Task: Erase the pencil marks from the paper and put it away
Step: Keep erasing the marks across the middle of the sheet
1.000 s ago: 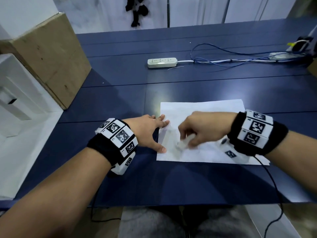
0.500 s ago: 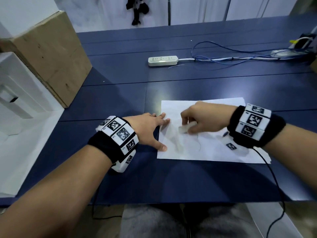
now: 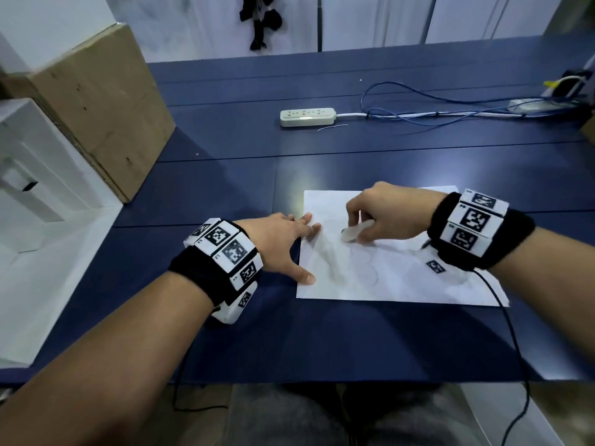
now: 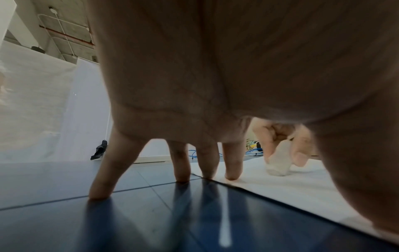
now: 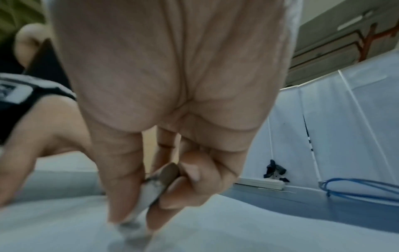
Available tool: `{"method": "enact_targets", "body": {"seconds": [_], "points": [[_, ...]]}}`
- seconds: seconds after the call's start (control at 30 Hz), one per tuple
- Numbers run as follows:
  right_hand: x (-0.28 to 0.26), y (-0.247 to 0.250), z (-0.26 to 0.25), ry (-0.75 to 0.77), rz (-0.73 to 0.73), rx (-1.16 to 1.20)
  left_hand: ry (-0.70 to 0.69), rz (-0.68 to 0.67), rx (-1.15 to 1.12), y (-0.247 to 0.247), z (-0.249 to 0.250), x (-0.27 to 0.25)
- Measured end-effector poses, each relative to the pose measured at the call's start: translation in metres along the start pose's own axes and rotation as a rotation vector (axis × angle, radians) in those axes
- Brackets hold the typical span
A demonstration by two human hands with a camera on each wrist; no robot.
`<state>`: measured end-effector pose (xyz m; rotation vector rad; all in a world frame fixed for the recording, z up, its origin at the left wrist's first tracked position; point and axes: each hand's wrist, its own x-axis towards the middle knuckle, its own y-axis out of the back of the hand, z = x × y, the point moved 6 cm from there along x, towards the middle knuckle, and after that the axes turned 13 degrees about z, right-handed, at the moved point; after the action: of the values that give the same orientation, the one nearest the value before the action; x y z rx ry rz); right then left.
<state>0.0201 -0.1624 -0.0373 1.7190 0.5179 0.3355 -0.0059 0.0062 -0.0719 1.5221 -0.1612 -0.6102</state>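
left hand (image 3: 283, 243): fingers spread, pinning paper (image 3: 402, 278) | right hand (image 3: 383, 217): pinching eraser (image 3: 355, 231)

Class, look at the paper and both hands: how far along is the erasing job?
Partly done: faint pencil marks remain on the paper. In hand: the right hand rubs with the eraser while the left hand steadies the sheet's edge. Left: finish erasing, then put it away.

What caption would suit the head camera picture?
Right hand rubs an eraser over a white paper while the left hand steadies its edge.
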Motion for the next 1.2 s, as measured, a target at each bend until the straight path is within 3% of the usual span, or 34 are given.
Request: {"method": "enact_targets", "body": {"seconds": [0.1,0.23,0.43,0.53,0.63,0.8,0.87,1.03,1.2], "points": [[-0.010,-0.002,-0.007,0.033,-0.002,0.012,-0.002,0.004,-0.007,0.000,0.001,0.000],[-0.028,-0.016,-0.032,0.161,-0.151,0.048,-0.003,-0.007,-0.011,-0.001,0.000,0.002],[-0.003,0.005,-0.001,-0.018,0.046,-0.034,-0.002,0.015,-0.028,0.003,0.003,-0.001],[-0.024,-0.008,-0.024,0.133,-0.087,0.042,-0.005,0.020,-0.037,0.002,0.003,-0.002],[-0.037,-0.019,-0.032,0.158,-0.206,0.122,-0.006,0.016,-0.043,0.002,0.003,-0.001],[-0.001,0.002,0.007,-0.016,0.062,-0.011,0.000,-0.001,-0.018,0.005,0.005,-0.002],[-0.005,0.002,0.003,0.011,0.054,-0.019,0.001,0.001,-0.011,0.004,0.005,-0.002],[-0.039,-0.018,-0.031,0.160,-0.202,0.106,-0.005,-0.016,-0.003,0.001,0.003,0.001],[-0.004,0.002,0.008,-0.014,0.002,0.002,0.005,-0.028,0.011,0.004,0.005,0.001]]}}
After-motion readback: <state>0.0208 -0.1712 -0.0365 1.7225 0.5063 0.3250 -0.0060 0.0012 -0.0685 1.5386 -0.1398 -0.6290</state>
